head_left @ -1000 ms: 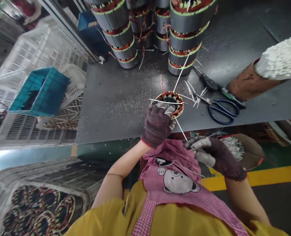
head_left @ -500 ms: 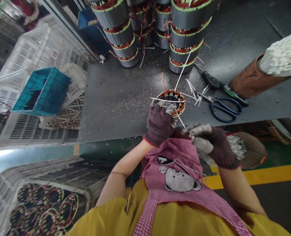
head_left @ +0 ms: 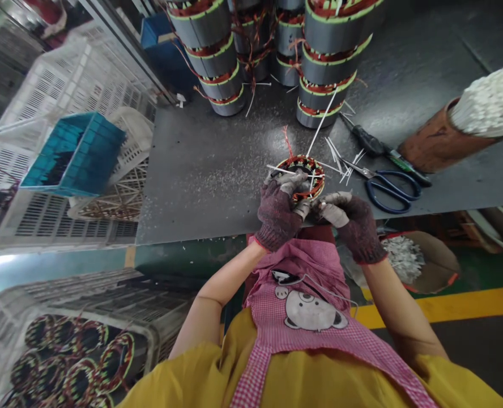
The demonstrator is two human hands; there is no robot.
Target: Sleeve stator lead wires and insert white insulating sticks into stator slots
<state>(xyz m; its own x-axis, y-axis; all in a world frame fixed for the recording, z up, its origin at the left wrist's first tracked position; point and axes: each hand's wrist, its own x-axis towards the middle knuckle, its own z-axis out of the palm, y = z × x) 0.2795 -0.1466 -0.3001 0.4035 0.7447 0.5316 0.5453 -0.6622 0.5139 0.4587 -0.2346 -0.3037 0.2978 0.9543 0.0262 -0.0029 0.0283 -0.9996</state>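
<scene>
A ring-shaped motor stator (head_left: pixel 318 184) with copper windings and a yellow-green rim lies at the table's front edge. My gloved left hand (head_left: pixel 280 207) is closed on its near left side, fingers over the rim. White cable ties (head_left: pixel 283 169) cross and stick out of the stator. At its near right edge my gloved right hand (head_left: pixel 345 218) has thumb and fingers pinched together; what is between the fingertips is too small to make out. Red lead wires (head_left: pixel 287 140) rise from the stator's far side.
Stacked stators (head_left: pixel 325 79) stand at the back. To the right lie blue-handled scissors (head_left: pixel 393 190), a black-handled tool (head_left: pixel 368 140), loose white ties (head_left: pixel 340 161) and a brown tube (head_left: pixel 432 139) full of white ties. Crates and a blue bin (head_left: pixel 73 153) are on the left.
My right hand has moved up and left to the stator's near edge. My left hand keeps its hold, and the tie across the ring has tilted.
</scene>
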